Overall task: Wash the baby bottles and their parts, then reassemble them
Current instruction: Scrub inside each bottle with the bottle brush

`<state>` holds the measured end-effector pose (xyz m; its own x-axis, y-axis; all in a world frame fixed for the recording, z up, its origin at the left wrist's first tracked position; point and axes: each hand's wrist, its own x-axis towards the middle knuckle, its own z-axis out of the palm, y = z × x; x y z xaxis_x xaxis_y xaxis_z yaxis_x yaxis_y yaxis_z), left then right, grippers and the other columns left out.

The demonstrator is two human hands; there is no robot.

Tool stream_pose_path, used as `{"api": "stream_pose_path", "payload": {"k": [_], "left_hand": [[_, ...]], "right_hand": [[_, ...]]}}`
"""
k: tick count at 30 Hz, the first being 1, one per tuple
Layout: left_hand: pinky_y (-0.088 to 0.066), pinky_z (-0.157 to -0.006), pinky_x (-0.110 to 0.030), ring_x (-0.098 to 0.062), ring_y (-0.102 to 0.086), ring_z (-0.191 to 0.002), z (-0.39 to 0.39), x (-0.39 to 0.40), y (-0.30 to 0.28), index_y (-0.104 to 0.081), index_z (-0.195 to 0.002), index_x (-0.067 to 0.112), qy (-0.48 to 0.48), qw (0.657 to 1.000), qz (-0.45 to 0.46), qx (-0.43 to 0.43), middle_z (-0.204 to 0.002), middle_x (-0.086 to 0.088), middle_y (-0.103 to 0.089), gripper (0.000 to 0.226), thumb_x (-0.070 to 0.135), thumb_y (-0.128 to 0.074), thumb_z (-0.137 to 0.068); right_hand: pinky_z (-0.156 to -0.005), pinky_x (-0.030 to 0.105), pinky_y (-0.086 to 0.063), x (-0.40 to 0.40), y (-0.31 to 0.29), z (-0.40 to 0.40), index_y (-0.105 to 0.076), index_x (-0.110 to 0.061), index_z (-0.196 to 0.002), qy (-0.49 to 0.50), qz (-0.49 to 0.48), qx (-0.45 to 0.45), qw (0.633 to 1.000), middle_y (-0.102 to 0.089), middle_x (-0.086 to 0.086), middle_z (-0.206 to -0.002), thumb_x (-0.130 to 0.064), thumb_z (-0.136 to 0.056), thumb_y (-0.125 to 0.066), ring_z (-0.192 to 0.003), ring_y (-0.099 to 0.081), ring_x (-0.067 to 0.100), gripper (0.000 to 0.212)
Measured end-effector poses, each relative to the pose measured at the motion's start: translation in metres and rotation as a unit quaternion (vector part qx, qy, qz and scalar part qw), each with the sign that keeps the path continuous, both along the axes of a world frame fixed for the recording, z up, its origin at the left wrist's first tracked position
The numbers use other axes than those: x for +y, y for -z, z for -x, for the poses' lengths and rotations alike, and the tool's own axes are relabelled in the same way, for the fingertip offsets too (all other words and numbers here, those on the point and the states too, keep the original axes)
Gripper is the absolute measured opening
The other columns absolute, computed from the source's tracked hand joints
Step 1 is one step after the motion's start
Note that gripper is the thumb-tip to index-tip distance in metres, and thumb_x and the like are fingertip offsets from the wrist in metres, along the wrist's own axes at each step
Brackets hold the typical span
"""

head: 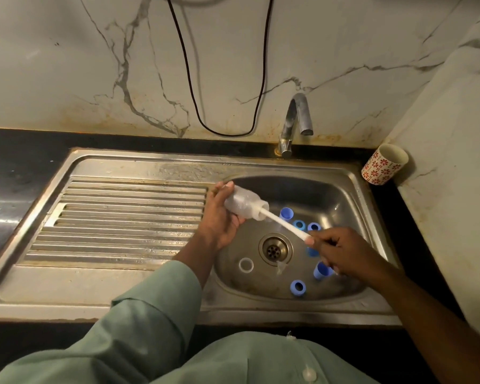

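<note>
A red-flowered cup point(384, 164) lies tilted on the black counter point(17, 164) in the right corner. A black cable point(190, 87) loops down the marble wall point(67, 65).

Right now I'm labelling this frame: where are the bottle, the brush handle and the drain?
bottle point(243, 204), head view, on its clear side wall.
brush handle point(284, 224), head view, mid-shaft.
drain point(274, 248), head view, on the strainer's centre.
</note>
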<state>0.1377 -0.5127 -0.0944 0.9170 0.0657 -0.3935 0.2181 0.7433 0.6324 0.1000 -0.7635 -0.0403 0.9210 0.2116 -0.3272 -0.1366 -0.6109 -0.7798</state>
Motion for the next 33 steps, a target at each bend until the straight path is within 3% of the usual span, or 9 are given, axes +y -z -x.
{"api": "stream_pose_path", "payload": {"k": [6,9,12,15,17,21,24,29,33], "left_hand": [[-0.061,-0.080,-0.044,-0.030,-0.058,-0.111,-0.006,-0.009,-0.008,-0.043,-0.119,0.029,-0.061,0.984,-0.164,0.012,-0.120,-0.007,-0.052,0.034,0.022,-0.067,-0.096],[-0.058,-0.077,-0.044,-0.030,-0.057,-0.098,-0.007,0.003,-0.009,-0.050,-0.110,0.017,-0.060,0.984,-0.168,-0.005,-0.105,-0.008,-0.054,0.023,0.015,-0.067,-0.094],[-0.058,-0.071,-0.044,-0.028,-0.060,-0.093,-0.002,0.005,-0.011,-0.051,-0.108,0.020,-0.035,0.987,-0.156,-0.003,-0.107,-0.009,-0.056,0.023,0.018,-0.068,-0.093],[-0.058,-0.066,-0.044,-0.027,-0.062,-0.095,0.004,0.006,-0.011,-0.049,-0.112,0.022,-0.056,0.990,-0.126,0.006,-0.112,-0.010,-0.057,0.028,0.019,-0.069,-0.093],[-0.059,-0.059,-0.037,-0.025,-0.063,-0.092,0.006,0.008,-0.013,-0.050,-0.111,0.022,-0.094,0.988,-0.122,0.022,-0.111,-0.009,-0.057,0.029,0.020,-0.072,-0.091],[-0.059,-0.055,-0.037,-0.029,-0.066,-0.096,0.009,0.011,-0.016,-0.055,-0.108,0.024,-0.107,0.984,-0.125,0.073,-0.113,-0.010,-0.061,0.031,0.023,-0.078,-0.086],[-0.062,-0.073,-0.049,-0.035,-0.067,-0.105,0.009,0.012,-0.017,-0.060,-0.117,0.015,-0.081,0.986,-0.078,0.122,-0.120,-0.019,-0.064,0.035,0.023,-0.075,-0.087],[-0.059,-0.060,-0.039,-0.028,-0.068,-0.081,0.003,0.020,-0.032,-0.062,-0.106,0.012,-0.058,0.989,-0.069,0.120,-0.099,-0.015,-0.063,0.024,0.026,-0.070,-0.088],[-0.060,-0.084,-0.053,-0.034,-0.068,-0.094,0.004,0.021,-0.038,-0.058,-0.106,0.012,-0.070,0.982,-0.066,0.165,-0.104,-0.018,-0.064,0.026,0.026,-0.071,-0.089]], "right_hand": [[-0.048,0.021,-0.041,0.026,0.002,0.013,-0.058,-0.029,-0.057,-0.041,0.114,-0.012,0.993,-0.050,-0.010,-0.041,-0.038,-0.094,-0.057,-0.040,-0.046,0.002,0.039],[-0.040,0.022,-0.038,0.000,-0.026,-0.004,-0.071,-0.040,-0.077,-0.117,0.051,0.097,0.987,-0.061,0.001,-0.054,-0.045,-0.080,-0.073,-0.042,-0.048,0.009,0.006],[-0.040,0.022,-0.039,-0.017,-0.033,-0.017,-0.074,-0.029,-0.094,-0.108,-0.025,0.118,0.987,-0.065,0.006,-0.061,-0.033,-0.073,-0.081,-0.043,-0.049,0.012,0.023],[-0.039,0.022,-0.042,-0.011,-0.014,-0.013,-0.071,-0.027,-0.096,-0.046,-0.027,0.036,0.998,-0.067,0.007,-0.066,-0.022,-0.070,-0.085,-0.042,-0.056,0.017,0.030],[-0.042,0.023,-0.044,-0.004,-0.002,-0.003,-0.062,-0.034,-0.087,-0.019,0.082,-0.075,0.994,-0.064,0.000,-0.063,-0.033,-0.066,-0.086,-0.046,-0.060,0.014,0.032],[-0.059,0.027,-0.031,-0.009,0.003,0.007,-0.056,-0.021,-0.072,0.006,0.344,-0.400,0.850,-0.053,-0.004,-0.061,-0.054,-0.079,-0.066,-0.061,-0.049,0.018,0.035],[-0.065,0.033,-0.027,-0.010,0.002,0.002,-0.059,-0.016,-0.074,0.013,0.400,-0.461,0.792,-0.058,0.004,-0.066,-0.059,-0.094,-0.039,-0.068,-0.049,0.026,0.051],[-0.039,0.022,-0.037,-0.031,-0.002,-0.013,-0.056,-0.020,-0.080,-0.107,0.277,-0.446,0.844,-0.052,-0.007,-0.067,-0.070,-0.077,-0.055,-0.048,-0.045,0.011,0.050],[-0.044,0.026,-0.046,-0.032,-0.004,-0.015,-0.054,-0.023,-0.080,-0.120,0.153,-0.402,0.895,-0.049,-0.012,-0.075,-0.057,-0.073,-0.062,-0.055,-0.052,0.010,0.036]]}}
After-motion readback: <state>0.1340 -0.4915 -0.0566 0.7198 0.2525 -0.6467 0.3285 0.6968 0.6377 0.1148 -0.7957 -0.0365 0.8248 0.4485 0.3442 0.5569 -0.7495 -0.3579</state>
